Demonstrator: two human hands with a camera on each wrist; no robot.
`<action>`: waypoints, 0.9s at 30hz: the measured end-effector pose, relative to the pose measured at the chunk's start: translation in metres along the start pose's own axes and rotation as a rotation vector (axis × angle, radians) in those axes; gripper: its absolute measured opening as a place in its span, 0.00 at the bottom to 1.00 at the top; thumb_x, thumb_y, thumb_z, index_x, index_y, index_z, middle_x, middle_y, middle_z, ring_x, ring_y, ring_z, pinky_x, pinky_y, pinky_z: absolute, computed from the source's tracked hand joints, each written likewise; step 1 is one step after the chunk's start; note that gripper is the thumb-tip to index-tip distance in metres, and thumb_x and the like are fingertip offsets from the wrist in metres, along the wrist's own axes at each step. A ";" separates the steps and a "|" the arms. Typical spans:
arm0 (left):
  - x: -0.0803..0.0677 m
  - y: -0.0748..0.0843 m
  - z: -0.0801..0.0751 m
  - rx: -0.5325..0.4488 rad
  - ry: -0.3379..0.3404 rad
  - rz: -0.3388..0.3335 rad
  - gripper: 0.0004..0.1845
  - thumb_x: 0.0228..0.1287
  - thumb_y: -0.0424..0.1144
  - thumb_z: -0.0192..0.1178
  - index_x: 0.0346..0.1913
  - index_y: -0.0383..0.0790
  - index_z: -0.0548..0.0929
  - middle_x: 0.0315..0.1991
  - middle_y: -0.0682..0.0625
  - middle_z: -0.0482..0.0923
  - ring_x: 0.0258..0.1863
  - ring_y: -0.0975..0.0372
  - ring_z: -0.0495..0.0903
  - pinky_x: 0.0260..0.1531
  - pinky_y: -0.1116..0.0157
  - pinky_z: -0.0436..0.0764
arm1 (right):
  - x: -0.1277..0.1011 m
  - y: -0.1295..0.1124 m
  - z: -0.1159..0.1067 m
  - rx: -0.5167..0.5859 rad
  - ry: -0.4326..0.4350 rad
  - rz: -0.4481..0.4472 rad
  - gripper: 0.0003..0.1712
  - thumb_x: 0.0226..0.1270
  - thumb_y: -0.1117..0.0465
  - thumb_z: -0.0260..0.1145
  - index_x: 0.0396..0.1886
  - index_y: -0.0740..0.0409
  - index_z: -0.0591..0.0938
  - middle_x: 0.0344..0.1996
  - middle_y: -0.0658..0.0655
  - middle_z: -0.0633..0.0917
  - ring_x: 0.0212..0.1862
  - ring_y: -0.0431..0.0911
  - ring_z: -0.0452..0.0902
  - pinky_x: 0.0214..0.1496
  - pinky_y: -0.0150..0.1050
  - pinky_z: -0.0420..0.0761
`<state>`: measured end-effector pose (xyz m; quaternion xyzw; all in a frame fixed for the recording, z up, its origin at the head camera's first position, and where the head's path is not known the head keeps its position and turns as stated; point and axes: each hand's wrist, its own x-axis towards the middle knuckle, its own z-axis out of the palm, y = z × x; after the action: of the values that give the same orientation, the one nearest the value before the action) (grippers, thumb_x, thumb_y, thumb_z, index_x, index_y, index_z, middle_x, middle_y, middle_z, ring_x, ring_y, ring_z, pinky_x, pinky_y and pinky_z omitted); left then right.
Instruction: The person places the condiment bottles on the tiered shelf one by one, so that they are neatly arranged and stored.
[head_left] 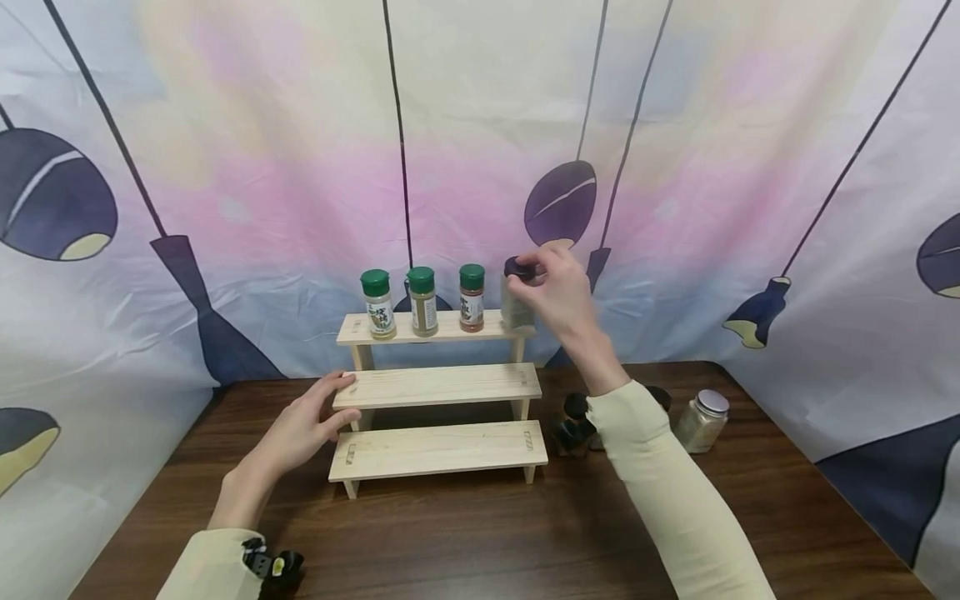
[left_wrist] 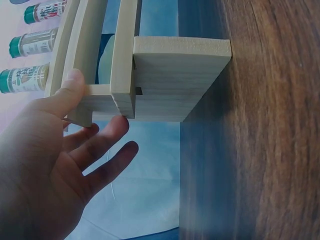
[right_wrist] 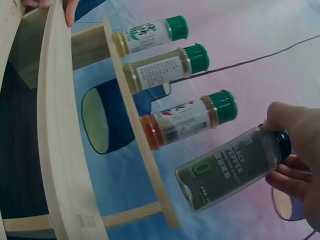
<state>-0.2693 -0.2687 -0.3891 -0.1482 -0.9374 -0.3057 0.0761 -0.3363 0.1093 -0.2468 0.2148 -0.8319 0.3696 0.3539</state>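
My right hand (head_left: pixel 557 287) pinches the black lid of a clear pepper jar (right_wrist: pixel 227 170), labelled BLACK PEPPER. The jar overlaps the right end of the top tier in the head view; in the right wrist view its base is close to that board. My left hand (head_left: pixel 303 425) grips the left end of the middle tier of a three-step wooden rack (head_left: pixel 438 450), its thumb and fingers about the board's end. Three green-capped spice bottles stand along the top tier: a pale one (head_left: pixel 380 312), a tan one (head_left: pixel 423 310) and a reddish one (head_left: pixel 472 304).
Right of the rack, a silver-lidded jar (head_left: pixel 703 422) stands on the dark wooden table (head_left: pixel 420 542). A black-capped bottle (head_left: pixel 576 408) is beside the rack, and another dark lid (head_left: pixel 660 397) shows past my right sleeve. A patterned cloth (head_left: pixel 480 125) hangs behind.
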 end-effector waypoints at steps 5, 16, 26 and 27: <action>-0.001 0.000 0.001 -0.001 0.000 0.004 0.38 0.70 0.56 0.59 0.75 0.41 0.63 0.77 0.33 0.53 0.27 0.62 0.84 0.39 0.55 0.81 | 0.001 0.002 0.010 -0.019 -0.014 0.010 0.14 0.59 0.61 0.73 0.43 0.62 0.86 0.44 0.62 0.81 0.41 0.52 0.84 0.44 0.44 0.86; -0.001 0.004 -0.001 0.010 0.007 0.002 0.36 0.71 0.52 0.60 0.75 0.40 0.63 0.77 0.34 0.53 0.27 0.64 0.84 0.41 0.53 0.81 | 0.003 0.004 0.014 -0.017 -0.025 0.059 0.14 0.61 0.58 0.72 0.45 0.59 0.86 0.46 0.61 0.81 0.43 0.52 0.84 0.47 0.46 0.85; 0.000 0.003 -0.002 -0.014 -0.008 -0.020 0.39 0.70 0.56 0.59 0.76 0.41 0.62 0.77 0.34 0.51 0.30 0.64 0.85 0.36 0.58 0.84 | 0.006 0.008 0.011 0.020 -0.063 0.066 0.14 0.63 0.58 0.72 0.46 0.58 0.86 0.48 0.61 0.83 0.45 0.54 0.84 0.50 0.48 0.84; 0.000 0.003 -0.001 -0.014 -0.008 -0.019 0.38 0.70 0.55 0.59 0.76 0.40 0.62 0.77 0.34 0.51 0.30 0.64 0.85 0.36 0.58 0.84 | 0.006 0.009 0.010 0.021 -0.069 0.064 0.15 0.63 0.57 0.72 0.47 0.58 0.85 0.48 0.60 0.83 0.46 0.54 0.84 0.50 0.48 0.83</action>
<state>-0.2680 -0.2669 -0.3861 -0.1410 -0.9369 -0.3124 0.0686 -0.3498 0.1069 -0.2514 0.2043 -0.8462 0.3817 0.3106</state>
